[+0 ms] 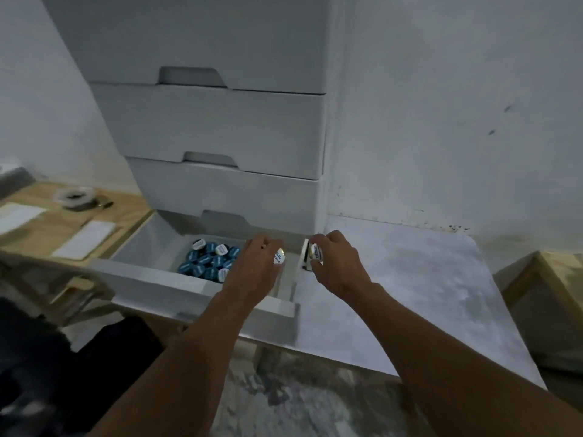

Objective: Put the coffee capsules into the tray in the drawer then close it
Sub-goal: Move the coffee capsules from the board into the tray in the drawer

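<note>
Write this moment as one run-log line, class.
drawer: open | blue capsules: inside drawer | left hand: holds gold-rimmed capsule over drawer | right hand: holds second capsule by drawer's right edge

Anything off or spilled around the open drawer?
Nothing spilled or broken. Blue capsules sit jumbled, some tilted, in the open drawer. Only oddity: dark scuff marks on the wall at right.

Single head-worn wide-angle view, facing forward and down. Near the open white plastic drawer (142,272) and pale grey surface (410,294), seen from above and in front.
</note>
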Tool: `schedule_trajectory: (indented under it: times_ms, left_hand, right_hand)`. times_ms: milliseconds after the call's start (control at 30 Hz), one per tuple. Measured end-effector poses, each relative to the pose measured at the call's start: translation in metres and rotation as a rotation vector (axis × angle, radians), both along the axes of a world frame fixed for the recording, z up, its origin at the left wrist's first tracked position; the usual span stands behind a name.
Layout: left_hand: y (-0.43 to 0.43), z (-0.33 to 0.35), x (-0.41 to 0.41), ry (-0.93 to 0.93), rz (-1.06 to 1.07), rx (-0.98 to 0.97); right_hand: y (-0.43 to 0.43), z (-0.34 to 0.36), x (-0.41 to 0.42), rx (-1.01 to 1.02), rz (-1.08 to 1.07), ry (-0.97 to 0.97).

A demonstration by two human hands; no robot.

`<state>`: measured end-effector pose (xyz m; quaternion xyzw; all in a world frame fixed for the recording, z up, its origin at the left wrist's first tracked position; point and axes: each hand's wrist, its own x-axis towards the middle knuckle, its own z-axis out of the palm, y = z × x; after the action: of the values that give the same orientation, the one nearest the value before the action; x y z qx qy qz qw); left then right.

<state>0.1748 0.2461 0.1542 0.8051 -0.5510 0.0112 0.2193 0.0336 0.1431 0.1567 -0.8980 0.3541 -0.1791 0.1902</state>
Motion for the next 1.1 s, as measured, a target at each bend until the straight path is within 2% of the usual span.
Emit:
schedule_trajectory:
  times_ms: [367, 500, 800, 1100]
  left_hand:
    - [0.046, -0.012, 0.147, 0.001, -0.054, 0.129]
    - [0.036, -0.023, 0.161, -0.001, -0.099, 0.178]
    - [-0.011, -0.064, 0.183, 0.131, -0.121, 0.249]
    - [-0.047, -0.084, 0.196, 0.147, -0.160, 0.224]
  right_hand:
    - [0.064, -0.026, 0.130, 0.072, -0.097, 0.036]
    - [0.059, -0.040, 0.153, 0.103, -0.136, 0.081]
    - [0.015, -0.076, 0.188, 0.187, -0.142, 0.163]
    - [-0.006, -0.093, 0.206, 0.207, -0.203, 0.170]
